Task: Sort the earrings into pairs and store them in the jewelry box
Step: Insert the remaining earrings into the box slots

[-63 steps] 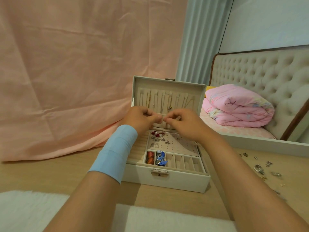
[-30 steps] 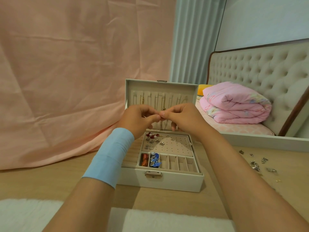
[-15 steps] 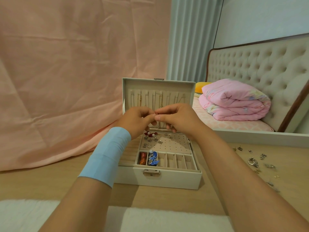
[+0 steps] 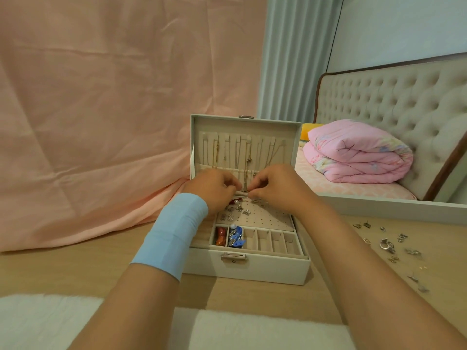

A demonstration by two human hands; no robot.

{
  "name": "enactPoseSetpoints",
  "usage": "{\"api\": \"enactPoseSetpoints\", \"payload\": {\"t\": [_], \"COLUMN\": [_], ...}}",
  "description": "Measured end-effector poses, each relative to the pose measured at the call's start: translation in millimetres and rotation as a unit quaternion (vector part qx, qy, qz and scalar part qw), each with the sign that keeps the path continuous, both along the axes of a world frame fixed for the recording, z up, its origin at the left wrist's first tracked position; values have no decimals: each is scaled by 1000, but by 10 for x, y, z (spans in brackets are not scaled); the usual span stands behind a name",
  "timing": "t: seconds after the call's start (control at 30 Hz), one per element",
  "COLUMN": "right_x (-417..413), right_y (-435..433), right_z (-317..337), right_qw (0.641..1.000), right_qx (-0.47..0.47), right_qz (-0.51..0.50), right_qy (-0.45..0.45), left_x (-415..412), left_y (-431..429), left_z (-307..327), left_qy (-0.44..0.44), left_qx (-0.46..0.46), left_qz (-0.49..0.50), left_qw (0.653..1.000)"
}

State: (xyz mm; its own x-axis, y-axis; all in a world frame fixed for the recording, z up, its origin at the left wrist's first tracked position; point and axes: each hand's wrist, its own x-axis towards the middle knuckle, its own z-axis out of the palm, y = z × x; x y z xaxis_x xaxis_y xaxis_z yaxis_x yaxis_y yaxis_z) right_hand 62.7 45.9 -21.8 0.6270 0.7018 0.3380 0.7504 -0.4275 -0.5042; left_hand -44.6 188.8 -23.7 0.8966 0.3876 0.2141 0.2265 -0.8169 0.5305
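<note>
A peach-pink cloth (image 4: 101, 109) fills the left of the frame, with a pale curtain (image 4: 290, 59) beside it. A tufted headboard (image 4: 391, 104) stands at the right behind a folded pink quilt (image 4: 358, 152). On the wooden floor (image 4: 75, 269), at the centre, sits a cream jewelry box (image 4: 252, 267) with its lid (image 4: 246, 122) upright and thin necklaces (image 4: 246, 157) hanging inside it.

Both hands hover over the back edge of the box's perforated earring panel (image 4: 267, 215). The right hand (image 4: 275, 188) has its fingers curled and its thumb and forefinger pinched on a tiny earring (image 4: 249, 196), barely visible at the tips. The left hand (image 4: 214, 188), above a blue wristband (image 4: 174, 231), is also curled, its fingertips close to the right's. Whether it grips anything cannot be told.

Several stored earrings (image 4: 235, 210) sit at the panel's left end. In the front row, the leftmost compartment holds red-orange pieces (image 4: 219, 236) and the next holds blue and silver pieces (image 4: 236, 239).

Loose earrings (image 4: 386, 245) lie scattered on the floor at the right, well apart from the box. A white rug (image 4: 38, 322) runs along the bottom edge.
</note>
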Motion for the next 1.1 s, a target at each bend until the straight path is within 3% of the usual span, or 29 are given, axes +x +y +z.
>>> {"api": "enactPoseSetpoints", "payload": {"t": [0.3, 0.67, 0.97, 1.1], "right_x": [-117, -120, 131, 327], "right_y": [51, -6, -428, -932], "right_z": [-32, 86, 139, 113], "right_qw": [987, 986, 1000, 998], "right_qx": [-89, -159, -25, -34], "right_qz": [-5, 25, -6, -50], "right_qy": [-136, -41, 0, -6], "left_x": [-7, 0, 78, 119], "left_y": [-17, -2, -228, -560], "left_z": [-21, -47, -3, 42], "left_qy": [64, 57, -16, -58], "left_qx": [31, 16, 76, 80], "left_qz": [-25, -37, -44, -84], "left_qw": [997, 998, 996, 992]}}
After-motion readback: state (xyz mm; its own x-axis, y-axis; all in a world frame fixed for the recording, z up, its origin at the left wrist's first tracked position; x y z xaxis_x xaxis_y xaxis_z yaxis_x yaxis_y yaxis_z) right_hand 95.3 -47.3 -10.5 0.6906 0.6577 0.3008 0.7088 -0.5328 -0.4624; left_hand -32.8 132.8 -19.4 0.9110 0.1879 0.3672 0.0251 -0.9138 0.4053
